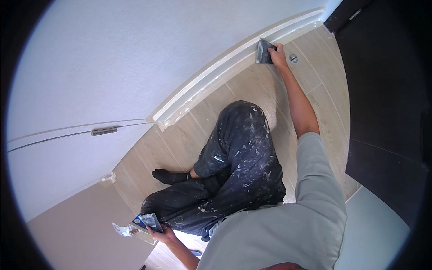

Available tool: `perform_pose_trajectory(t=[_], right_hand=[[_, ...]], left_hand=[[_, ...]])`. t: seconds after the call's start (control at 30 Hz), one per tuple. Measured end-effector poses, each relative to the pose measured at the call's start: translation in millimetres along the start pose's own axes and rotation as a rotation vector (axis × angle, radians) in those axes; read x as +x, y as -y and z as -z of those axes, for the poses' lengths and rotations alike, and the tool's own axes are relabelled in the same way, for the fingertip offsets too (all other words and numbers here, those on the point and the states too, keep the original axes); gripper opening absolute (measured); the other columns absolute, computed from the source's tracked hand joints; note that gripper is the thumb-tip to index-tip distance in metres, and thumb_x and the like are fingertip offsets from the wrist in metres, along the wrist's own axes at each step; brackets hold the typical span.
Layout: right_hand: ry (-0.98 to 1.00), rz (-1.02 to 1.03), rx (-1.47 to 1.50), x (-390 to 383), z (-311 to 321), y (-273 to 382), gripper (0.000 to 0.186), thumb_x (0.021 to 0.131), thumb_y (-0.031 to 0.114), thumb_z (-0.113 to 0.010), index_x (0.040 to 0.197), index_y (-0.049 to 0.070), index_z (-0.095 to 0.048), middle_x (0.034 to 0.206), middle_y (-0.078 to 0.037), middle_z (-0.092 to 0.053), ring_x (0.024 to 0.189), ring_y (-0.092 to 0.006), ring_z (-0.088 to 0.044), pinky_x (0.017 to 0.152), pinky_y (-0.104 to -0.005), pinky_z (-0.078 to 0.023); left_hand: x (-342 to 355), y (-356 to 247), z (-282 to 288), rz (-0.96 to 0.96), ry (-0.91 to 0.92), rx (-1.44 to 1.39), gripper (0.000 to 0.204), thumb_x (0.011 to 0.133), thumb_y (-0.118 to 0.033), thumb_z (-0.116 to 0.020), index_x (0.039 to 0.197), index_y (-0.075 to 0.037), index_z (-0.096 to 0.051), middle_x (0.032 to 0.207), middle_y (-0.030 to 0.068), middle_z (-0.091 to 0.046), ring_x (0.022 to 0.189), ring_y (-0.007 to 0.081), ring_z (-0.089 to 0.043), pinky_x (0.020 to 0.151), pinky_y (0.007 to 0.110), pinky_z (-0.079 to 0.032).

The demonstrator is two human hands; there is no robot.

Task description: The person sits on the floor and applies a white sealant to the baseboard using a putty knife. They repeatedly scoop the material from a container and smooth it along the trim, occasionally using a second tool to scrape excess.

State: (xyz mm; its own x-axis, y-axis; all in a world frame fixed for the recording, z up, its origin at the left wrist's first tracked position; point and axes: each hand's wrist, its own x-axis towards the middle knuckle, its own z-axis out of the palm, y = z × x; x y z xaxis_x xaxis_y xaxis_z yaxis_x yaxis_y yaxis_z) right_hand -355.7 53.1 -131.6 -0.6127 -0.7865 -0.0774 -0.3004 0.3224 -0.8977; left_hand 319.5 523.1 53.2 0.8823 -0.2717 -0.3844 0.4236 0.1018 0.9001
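My right hand [279, 56] reaches far forward, its fingers closed on a wide, dark-bladed putty knife [264, 52]. The blade rests against the foot of the white baseboard [216, 74], where masking tape and whitish smears run along the floor edge. Low at the left, my left hand [163, 234] is closed on a second putty knife [152, 222] with a grey, smeared blade. Beside that blade are a blue piece [137, 220] and a curved whitish piece [122, 229]; whether my left hand holds them too, I cannot tell.
I sit on the wood-look floor [150, 157], my paint-spattered dark trousers [243, 148] folded under me. A round metal doorstop [293, 58] stands near my right hand. A dark door [382, 90] is at the right, and a white panel with a hinge [104, 131] at the left.
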Motion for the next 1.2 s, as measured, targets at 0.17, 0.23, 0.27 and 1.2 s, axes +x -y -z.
perform_pose_trajectory(t=[0.17,0.23,0.27,1.2], right_hand=[[-0.020,0.044,-0.075,0,0,-3,0.037,0.083,0.023,-0.064,0.112,0.004,-0.052,0.105,-0.017,-0.063,0.102,-0.0297,-0.059,0.092,-0.0363,-0.043],[-0.008,0.043,-0.068,-2,-1,-1,0.036,0.082,0.023,-0.064,0.111,0.004,-0.053,0.104,-0.017,-0.063,0.101,-0.0298,-0.060,0.091,-0.0364,-0.043],[-0.010,0.034,-0.059,-4,-2,-2,0.036,0.082,0.023,-0.064,0.111,0.004,-0.053,0.103,-0.017,-0.063,0.100,-0.0297,-0.060,0.091,-0.0365,-0.043],[0.067,0.331,-0.166,1,4,8,0.026,0.082,0.015,-0.065,0.101,0.003,-0.053,0.089,-0.015,-0.062,0.088,-0.0269,-0.060,0.082,-0.0367,-0.046]], left_hand=[[6,-1,5,0.010,-0.020,0.004,0.035,0.090,-0.031,-0.065,0.114,-0.007,-0.064,0.105,0.0057,-0.068,0.090,0.0181,-0.064,0.075,0.027,-0.049],[6,0,4,-0.015,-0.013,-0.009,0.036,0.090,-0.031,-0.065,0.115,-0.006,-0.063,0.106,0.0061,-0.068,0.092,0.0187,-0.064,0.077,0.027,-0.049],[5,0,3,-0.027,-0.008,-0.014,0.036,0.090,-0.031,-0.065,0.116,-0.006,-0.063,0.107,0.0064,-0.068,0.093,0.0191,-0.064,0.078,0.028,-0.049],[5,-2,4,0.005,-0.014,0.004,0.040,0.092,-0.030,-0.064,0.122,-0.004,-0.059,0.114,0.0072,-0.066,0.099,0.0189,-0.063,0.085,0.029,-0.048]])
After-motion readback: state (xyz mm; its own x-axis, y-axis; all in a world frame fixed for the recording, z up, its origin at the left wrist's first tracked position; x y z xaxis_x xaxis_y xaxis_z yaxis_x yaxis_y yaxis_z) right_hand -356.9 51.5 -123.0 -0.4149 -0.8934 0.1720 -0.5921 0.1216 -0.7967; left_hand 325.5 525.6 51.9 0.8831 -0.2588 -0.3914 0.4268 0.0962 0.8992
